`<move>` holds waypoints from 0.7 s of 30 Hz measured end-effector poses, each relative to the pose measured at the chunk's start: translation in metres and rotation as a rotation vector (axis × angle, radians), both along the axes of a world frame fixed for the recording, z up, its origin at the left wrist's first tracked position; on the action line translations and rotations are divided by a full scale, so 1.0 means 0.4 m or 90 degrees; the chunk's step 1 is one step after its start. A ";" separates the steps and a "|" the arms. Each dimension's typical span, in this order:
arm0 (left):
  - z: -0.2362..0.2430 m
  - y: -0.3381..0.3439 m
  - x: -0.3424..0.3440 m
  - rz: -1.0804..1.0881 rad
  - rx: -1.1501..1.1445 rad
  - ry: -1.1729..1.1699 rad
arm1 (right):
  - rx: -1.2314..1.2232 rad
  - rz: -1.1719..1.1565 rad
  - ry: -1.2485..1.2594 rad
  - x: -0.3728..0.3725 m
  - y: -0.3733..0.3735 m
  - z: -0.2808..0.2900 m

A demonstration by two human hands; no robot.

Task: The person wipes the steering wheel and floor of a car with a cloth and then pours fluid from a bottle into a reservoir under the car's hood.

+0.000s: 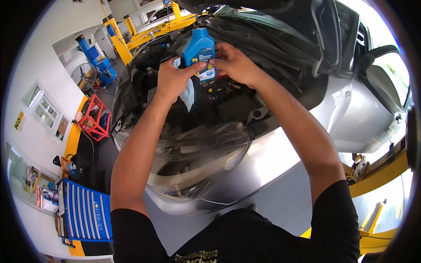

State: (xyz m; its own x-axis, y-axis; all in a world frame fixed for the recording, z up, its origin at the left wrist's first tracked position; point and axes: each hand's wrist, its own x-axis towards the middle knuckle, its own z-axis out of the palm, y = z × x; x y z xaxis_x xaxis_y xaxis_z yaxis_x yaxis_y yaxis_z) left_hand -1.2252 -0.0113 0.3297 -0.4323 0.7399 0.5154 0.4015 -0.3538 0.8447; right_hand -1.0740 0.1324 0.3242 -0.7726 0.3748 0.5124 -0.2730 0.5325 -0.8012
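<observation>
My left hand (173, 79) and my right hand (239, 63) hold a blue plastic fluid bottle (199, 50) upright between them, above the open engine bay (232, 96). Both thumbs rest on the front of its label, and the other fingers go round the sides and back. At the top is a blue neck or cap; I cannot tell which. A light blue cloth (188, 94) hangs down from my left hand beside the bottle's lower part.
A silver car (280, 149) stands before me, its hood (280, 19) raised and its headlight (197, 166) near me. To the left are a blue tool cabinet (87, 210), a red rack (94, 116) and a fan (83, 75). Yellow lift parts (381, 175) stand at right.
</observation>
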 end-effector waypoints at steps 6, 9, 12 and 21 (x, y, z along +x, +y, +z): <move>-0.057 0.121 -0.032 0.120 -0.007 0.062 | -0.217 0.080 -0.003 -0.059 0.054 -0.016; -0.097 0.163 -0.006 0.149 -0.035 0.109 | -0.196 -0.001 0.042 -0.079 0.067 -0.040; -0.090 0.177 0.023 0.089 -0.067 0.177 | -0.166 -0.132 0.091 -0.084 0.084 -0.059; -0.045 0.139 0.026 -0.080 -0.095 -0.079 | -0.210 -0.097 0.112 -0.046 0.124 -0.057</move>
